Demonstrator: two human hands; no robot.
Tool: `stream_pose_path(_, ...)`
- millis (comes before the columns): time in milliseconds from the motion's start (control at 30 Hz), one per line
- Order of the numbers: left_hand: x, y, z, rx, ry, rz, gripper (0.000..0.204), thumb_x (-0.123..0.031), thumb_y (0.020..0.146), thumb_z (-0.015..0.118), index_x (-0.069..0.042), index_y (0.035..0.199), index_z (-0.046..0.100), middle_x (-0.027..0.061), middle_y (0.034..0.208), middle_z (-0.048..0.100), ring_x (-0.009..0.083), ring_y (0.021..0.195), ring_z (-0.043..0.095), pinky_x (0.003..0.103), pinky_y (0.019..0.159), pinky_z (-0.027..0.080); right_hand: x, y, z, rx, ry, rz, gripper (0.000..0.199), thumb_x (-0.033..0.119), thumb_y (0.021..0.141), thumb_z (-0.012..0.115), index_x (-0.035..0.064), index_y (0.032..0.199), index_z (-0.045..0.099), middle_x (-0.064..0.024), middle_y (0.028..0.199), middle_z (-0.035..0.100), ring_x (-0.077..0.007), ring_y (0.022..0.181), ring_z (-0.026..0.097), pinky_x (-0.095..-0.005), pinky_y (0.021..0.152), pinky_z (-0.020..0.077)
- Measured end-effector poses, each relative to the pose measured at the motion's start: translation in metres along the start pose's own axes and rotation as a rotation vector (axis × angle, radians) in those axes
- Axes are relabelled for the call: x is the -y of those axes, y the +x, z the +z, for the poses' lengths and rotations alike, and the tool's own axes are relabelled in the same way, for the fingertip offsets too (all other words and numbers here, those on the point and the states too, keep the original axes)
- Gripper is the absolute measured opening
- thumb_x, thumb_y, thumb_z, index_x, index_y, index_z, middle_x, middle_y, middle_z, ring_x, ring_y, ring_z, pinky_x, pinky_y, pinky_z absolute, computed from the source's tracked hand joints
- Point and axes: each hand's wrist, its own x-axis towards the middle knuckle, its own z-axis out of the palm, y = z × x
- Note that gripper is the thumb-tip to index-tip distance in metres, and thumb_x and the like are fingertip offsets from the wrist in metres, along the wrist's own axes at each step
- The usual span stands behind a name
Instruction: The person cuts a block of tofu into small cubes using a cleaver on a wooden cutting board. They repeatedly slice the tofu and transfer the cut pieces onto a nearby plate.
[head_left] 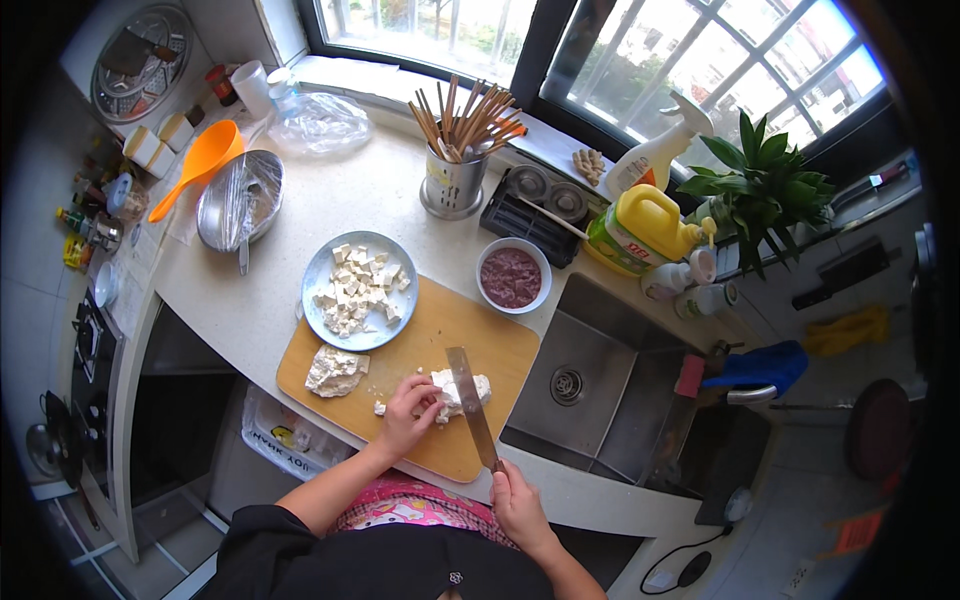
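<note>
My right hand [514, 500] grips the handle of a kitchen knife [470, 405]. The broad blade lies across a white piece of tofu [478, 388] on the wooden cutting board [430, 312]. My left hand [408, 412], fingers bent, holds the tofu's left end, close beside the blade. Crumbs lie around those fingertips. Another chunk of tofu [336, 371] sits at the board's left edge. A light blue plate [318, 268] full of tofu cubes [360, 290] overlaps the board's upper left corner. Beyond the board's upper right is a bowl of dark red minced food [512, 278].
A metal sink [575, 385] adjoins the board on the right. Behind stand a chopstick holder [453, 188], a black rack [535, 212], a yellow jug [636, 230] and a spray bottle [660, 146]. At left are a film-covered metal bowl [240, 200] and an orange ladle [212, 152].
</note>
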Motion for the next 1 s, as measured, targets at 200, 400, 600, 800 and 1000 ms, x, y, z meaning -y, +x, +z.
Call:
stream_pose_path(200, -0.001, 0.000, 0.002, 0.013, 0.024, 0.034, 0.023, 0.001, 0.079, 0.070, 0.001, 0.101, 0.063, 0.0114, 0.103, 0.057, 0.0158, 0.076, 0.062, 0.026, 0.064, 0.052, -0.034, 0.016, 0.030, -0.054, -0.151, -0.108, 0.035, 0.024, 0.100, 0.044, -0.0021, 0.122, 0.051, -0.0206, 0.083, 0.062, -0.0346, 0.077, 0.063, -0.0403, 0.070, 0.0500)
stream_pose_path(400, -0.002, 0.005, 0.000, 0.047, 0.040, 0.047, 0.028, 0.000, 0.079, 0.070, 0.000, 0.105, 0.061, 0.0131, 0.108, 0.057, 0.0161, 0.075, 0.062, 0.027, 0.065, 0.053, -0.021, 0.010, 0.025, -0.054, -0.057, -0.035, 0.035, 0.024, 0.100, 0.044, -0.0014, 0.123, 0.050, -0.0236, 0.092, 0.062, -0.0384, 0.086, 0.062, -0.0423, 0.074, 0.0499)
stream_pose_path(600, 0.007, 0.002, 0.005, 0.005, -0.033, 0.017, 0.026, 0.001, 0.079, 0.070, 0.001, 0.103, 0.060, 0.0119, 0.104, 0.057, 0.0154, 0.072, 0.061, 0.026, 0.065, 0.053, 0.012, -0.002, 0.006, -0.043, 0.025, 0.002, 0.034, 0.023, 0.099, 0.046, -0.0018, 0.122, 0.051, -0.0284, 0.099, 0.063, -0.0445, 0.094, 0.063, -0.0449, 0.078, 0.0506)
stream_pose_path(800, 0.004, 0.001, 0.004, -0.012, -0.007, -0.012, 0.020, 0.000, 0.080, 0.070, 0.002, 0.097, 0.059, 0.0113, 0.097, 0.057, 0.0167, 0.072, 0.061, 0.027, 0.066, 0.052, -0.002, -0.004, 0.020, -0.021, 0.028, 0.033, 0.033, 0.023, 0.099, 0.045, -0.0020, 0.120, 0.052, -0.0291, 0.097, 0.063, -0.0454, 0.092, 0.062, -0.0460, 0.076, 0.0505)
stream_pose_path(1000, 0.003, 0.004, 0.003, 0.029, 0.000, -0.042, 0.017, -0.004, 0.082, 0.069, 0.001, 0.095, 0.059, 0.0114, 0.089, 0.059, 0.0184, 0.073, 0.062, 0.028, 0.066, 0.052, -0.007, 0.003, 0.028, 0.001, 0.038, 0.079, 0.033, 0.024, 0.100, 0.045, -0.0021, 0.119, 0.051, -0.0303, 0.096, 0.062, -0.0467, 0.092, 0.061, -0.0475, 0.075, 0.0495)
